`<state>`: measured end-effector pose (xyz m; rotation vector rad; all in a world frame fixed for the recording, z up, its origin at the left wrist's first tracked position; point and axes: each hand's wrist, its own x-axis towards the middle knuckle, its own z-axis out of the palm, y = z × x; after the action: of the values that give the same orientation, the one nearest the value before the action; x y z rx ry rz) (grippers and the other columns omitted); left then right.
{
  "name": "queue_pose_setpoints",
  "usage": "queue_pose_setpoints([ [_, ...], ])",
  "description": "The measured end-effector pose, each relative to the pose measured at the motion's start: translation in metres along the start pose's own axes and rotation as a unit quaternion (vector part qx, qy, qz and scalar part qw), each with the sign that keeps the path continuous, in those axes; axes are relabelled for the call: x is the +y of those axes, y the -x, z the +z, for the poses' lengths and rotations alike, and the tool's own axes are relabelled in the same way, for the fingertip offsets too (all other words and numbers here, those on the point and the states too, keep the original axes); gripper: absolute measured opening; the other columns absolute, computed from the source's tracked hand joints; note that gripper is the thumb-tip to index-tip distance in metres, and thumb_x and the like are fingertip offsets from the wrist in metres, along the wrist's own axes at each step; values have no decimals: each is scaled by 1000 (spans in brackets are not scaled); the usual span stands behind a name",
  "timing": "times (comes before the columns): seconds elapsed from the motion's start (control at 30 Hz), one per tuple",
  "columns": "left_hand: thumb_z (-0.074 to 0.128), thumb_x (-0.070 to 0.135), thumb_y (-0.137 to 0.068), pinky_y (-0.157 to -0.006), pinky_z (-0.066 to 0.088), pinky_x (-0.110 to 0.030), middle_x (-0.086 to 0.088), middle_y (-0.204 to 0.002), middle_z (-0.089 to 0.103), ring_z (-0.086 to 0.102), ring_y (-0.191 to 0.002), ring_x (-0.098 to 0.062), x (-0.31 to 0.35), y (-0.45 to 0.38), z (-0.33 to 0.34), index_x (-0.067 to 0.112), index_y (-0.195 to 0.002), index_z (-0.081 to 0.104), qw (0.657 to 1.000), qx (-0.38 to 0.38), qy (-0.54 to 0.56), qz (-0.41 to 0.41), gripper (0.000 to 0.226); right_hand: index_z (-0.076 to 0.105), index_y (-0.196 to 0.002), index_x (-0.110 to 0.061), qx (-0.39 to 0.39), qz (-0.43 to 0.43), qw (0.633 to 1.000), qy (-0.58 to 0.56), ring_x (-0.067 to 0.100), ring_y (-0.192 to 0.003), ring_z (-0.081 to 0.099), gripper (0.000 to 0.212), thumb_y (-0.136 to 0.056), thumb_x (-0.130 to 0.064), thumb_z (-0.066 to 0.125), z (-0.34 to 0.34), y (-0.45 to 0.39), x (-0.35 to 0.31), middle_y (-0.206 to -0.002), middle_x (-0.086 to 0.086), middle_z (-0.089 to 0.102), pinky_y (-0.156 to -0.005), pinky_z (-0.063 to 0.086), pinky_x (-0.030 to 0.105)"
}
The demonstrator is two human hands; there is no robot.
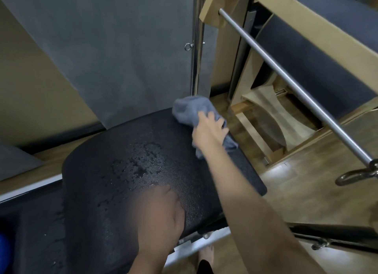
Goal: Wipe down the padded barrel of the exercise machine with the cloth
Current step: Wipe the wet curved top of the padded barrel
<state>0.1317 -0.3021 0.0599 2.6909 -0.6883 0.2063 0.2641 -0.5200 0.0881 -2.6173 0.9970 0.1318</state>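
My left hand [163,216], nearest, lies flat and open on the black textured padded barrel [126,171]. My right hand [208,130] grips the crumpled grey cloth [190,110] at the barrel's far edge. Droplets mid-barrel could be missed; my bracing palm might slip.

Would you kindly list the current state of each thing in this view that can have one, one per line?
Padded barrel: wet, droplets across its top, not yet wiped dry.
Cloth: bunched up, pressed on the barrel's far right edge.
Right hand: clutching the cloth.
Left hand: flat on the barrel, holding nothing.
Metal bar: bare, untouched.
Eye bolt: nothing hooked to it.
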Motion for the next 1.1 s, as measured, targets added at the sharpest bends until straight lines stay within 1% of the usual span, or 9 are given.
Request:
queue_pose_setpoints([
  [0.13, 57, 36, -79, -84, 36, -42, 7, -105, 63, 54, -97, -24, -3, 0, 6, 25, -82, 64, 1000, 17, 17, 4, 13, 33, -148, -38, -77, 105, 987, -94, 39, -139, 24, 65, -91, -22, 61, -16, -96, -1, -153, 1, 31, -110, 25, 57],
  [0.23, 55, 37, -78, -83, 37, -43, 7, -104, 64, 55, -96, -25, -3, 1, 7, 25, -81, 65, 1000, 23, 12, 3, 15, 33, -147, -38, -89, 91, 988, -83, 39, -138, 25, 59, -94, -23, 56, -16, -103, 5, -150, 2, 33, -111, 25, 56],
  [0.37, 58, 35, -76, -84, 37, -44, 6, -104, 64, 56, -96, -26, -3, 1, 5, 24, -81, 65, 1000, 19, 13, 6, 14, 38, -138, -34, 3, 20, 999, -37, 40, -133, 30, 47, -94, -24, 50, -2, -30, 13, -147, 8, 37, -108, 27, 56],
  [0.47, 60, 35, -74, -83, 38, -44, 5, -105, 65, 57, -96, -27, -3, 1, 6, 23, -81, 64, 1000, 11, 10, 8, 14, 37, -141, -35, 41, -27, 998, 27, 38, -125, 38, 53, -92, -27, 55, 4, 55, 23, -142, 6, 40, -100, 35, 54],
  [0.6, 59, 35, -73, -77, 37, -43, -1, -98, 62, 51, -88, -28, -5, 2, 5, 21, -88, 65, 1000, 11, -4, 18, 21, 53, -132, -42, 19, -169, 984, 60, 35, -101, 57, 70, -68, -32, 78, 23, 167, 34, -135, 0, 56, -78, 47, 51],
  [0.67, 57, 35, -76, -73, 35, -41, -3, -89, 56, 47, -83, -28, -5, 2, 4, 19, -94, 66, 1000, 11, -14, 22, 26, 58, -125, -44, -13, -177, 981, 72, 33, -90, 59, 70, -60, -34, 80, 31, 189, 37, -129, -2, 62, -68, 49, 49],
  [0.87, 62, 33, -71, -76, 37, -42, 2, -92, 56, 50, -86, -28, -3, 0, 1, 23, -79, 56, 1000, -3, -2, 10, 14, 39, -144, -37, 33, -142, 989, 27, 39, -124, 38, 63, -87, -23, 60, 15, 91, -13, -147, 4, 40, -98, 33, 54],
  [0.97, 65, 31, -75, -78, 38, -43, 3, -95, 57, 51, -89, -26, -3, 2, 0, 23, -80, 56, 1000, -6, -5, 8, 13, 38, -144, -36, -10, -107, 994, 21, 39, -131, 31, 75, -80, -15, 70, 4, 24, -48, -147, 5, 38, -105, 28, 56],
  [1.1, 62, 32, -78, -79, 39, -42, 3, -95, 56, 50, -90, -25, -2, 4, -3, 23, -82, 55, 1000, -7, -9, 2, 12, 35, -146, -37, -31, -98, 994, 32, 39, -133, 29, 64, -90, -16, 59, 8, 6, -57, -150, 4, 35, -105, 26, 57],
])
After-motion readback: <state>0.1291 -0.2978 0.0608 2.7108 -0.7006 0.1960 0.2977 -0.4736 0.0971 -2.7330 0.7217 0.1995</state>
